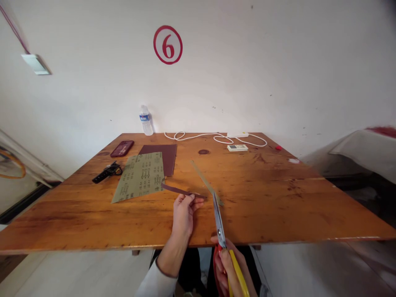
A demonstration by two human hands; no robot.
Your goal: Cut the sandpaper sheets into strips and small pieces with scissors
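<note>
Between the thumb and fingers of my left hand (185, 210) is a narrow dark-red sandpaper strip (177, 189), its free end curving off to the left. My right hand (230, 266) grips a pair of scissors (219, 222) by the red and yellow handles; the blades look closed and point away from me. Just beyond the blade tips a second strip (202, 177), greenish-grey side up, lies on the table. Left of my left hand rests a sandpaper sheet (139, 177) with its printed greenish back up, partly covering a dark-red sheet (171, 159).
On the wooden table (272, 214) a dark-red phone (122, 148) and a black strap-like item (107, 172) lie at left. A water bottle (146, 120) stands by the wall. A white cable (201, 135), a power strip (237, 135) and a small white device (237, 147) are at the back.
</note>
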